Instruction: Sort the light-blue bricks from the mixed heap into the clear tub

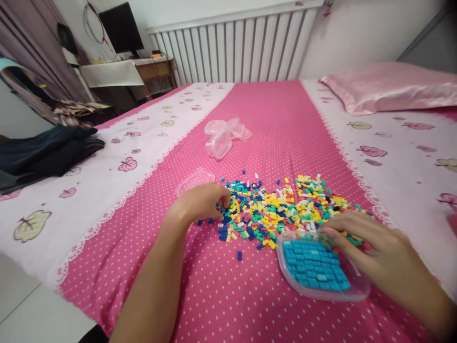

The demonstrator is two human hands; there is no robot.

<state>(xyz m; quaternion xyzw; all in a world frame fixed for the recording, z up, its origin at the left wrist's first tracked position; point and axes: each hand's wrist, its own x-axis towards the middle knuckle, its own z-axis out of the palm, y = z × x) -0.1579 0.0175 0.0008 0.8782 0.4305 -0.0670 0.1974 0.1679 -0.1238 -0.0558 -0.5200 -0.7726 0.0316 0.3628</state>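
My left hand (pixel 203 201) reaches into the left edge of a loose pile of small toy building bricks (pixel 274 209). Its fingers curl down among blue and teal bricks; whatever lies between the fingertips is hidden. My right hand (pixel 374 243) grips the far right rim of a clear plastic container (pixel 359 286), thumb near the rim and fingers stretched over the pile's right end. Inside that container, blue bricks (pixel 314 264) sit in tight rows, with a gap along the right side. One dark blue brick (pixel 239 256) lies apart in front of the pile.
A clear lid-like piece (pixel 196 180) lies just beyond my left hand. Farther back, several clear containers (pixel 224 136) are heaped on the pink dotted bedsheet (pixel 221 295). Dark folded clothes (pixel 46 150) rest at the left edge, a pink pillow (pixel 392 88) at the back right.
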